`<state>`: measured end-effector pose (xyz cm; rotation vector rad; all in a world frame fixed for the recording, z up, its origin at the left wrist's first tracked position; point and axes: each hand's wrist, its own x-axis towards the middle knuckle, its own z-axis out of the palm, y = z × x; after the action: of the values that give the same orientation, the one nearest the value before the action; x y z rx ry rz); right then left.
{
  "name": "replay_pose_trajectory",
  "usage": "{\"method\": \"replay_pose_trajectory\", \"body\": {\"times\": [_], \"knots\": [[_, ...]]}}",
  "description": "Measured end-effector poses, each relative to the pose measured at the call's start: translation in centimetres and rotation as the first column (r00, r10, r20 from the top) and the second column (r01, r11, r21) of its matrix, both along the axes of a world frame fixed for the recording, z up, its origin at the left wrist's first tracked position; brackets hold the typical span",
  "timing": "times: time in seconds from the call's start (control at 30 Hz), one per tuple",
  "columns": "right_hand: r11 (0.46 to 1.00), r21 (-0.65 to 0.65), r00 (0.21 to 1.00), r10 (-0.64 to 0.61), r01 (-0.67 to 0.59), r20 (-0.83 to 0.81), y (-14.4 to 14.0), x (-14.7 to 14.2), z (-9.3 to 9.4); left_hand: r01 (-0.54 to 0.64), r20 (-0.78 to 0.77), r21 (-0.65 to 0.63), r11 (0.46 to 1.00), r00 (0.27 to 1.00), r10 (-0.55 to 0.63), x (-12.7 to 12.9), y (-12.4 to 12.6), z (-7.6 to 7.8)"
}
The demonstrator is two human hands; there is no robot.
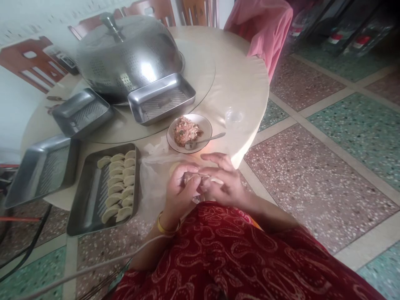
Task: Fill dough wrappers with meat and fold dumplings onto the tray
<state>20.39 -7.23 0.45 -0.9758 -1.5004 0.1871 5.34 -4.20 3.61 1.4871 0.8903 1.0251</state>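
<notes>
Close to my body, at the table's front edge, my left hand (183, 189) and my right hand (225, 179) come together around a dumpling (206, 180). The fingers of both hands are closed on it and hide most of its shape. Just beyond them sits a plate (205, 121) of minced filling (185, 131), with a spoon (209, 139) leaning on its rim. To the left, a metal tray (93, 179) holds several folded dumplings (116, 185) in two rows along its right side.
A large perforated metal dome (131, 54) stands at the back. Three more metal trays, one of them (162, 100) beside the plate, lie around it. A clear cup (233, 116) is near the right edge. Pink cloth (265, 29) drapes over a chair. A cable (103, 262) crosses the lower left.
</notes>
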Motion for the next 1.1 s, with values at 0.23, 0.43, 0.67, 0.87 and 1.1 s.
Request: {"method": "replay_pose_trajectory", "body": {"times": [0.23,0.43,0.67,0.87,1.1], "knots": [[0.683,-0.230,0.484,0.205,-0.693,-0.851,1.3,-0.6,0.1,0.239,-0.151,0.020,0.971,0.961,-0.234,0.7,0.1,-0.3],[0.547,-0.141,0.164,-0.007,-0.825,-0.986,0.1,-1.5,0.7,0.485,-0.452,0.401,0.777,0.843,-0.292,0.6,1.1,-1.0],[0.466,-0.077,0.010,-0.146,-0.881,-0.989,-0.9,-0.9,1.4,0.581,-0.614,0.668,0.466,0.784,-0.096,0.4,2.6,0.2],[0.487,-0.019,-0.121,-0.253,-0.873,-0.960,-1.4,-0.6,1.5,0.628,-0.635,0.700,0.340,0.765,-0.107,0.3,3.4,0.0],[0.564,-0.165,0.114,-0.125,-0.809,-0.986,-1.3,-0.7,0.4,0.664,-0.673,0.675,0.322,0.733,-0.100,1.0,3.4,0.8]]}}
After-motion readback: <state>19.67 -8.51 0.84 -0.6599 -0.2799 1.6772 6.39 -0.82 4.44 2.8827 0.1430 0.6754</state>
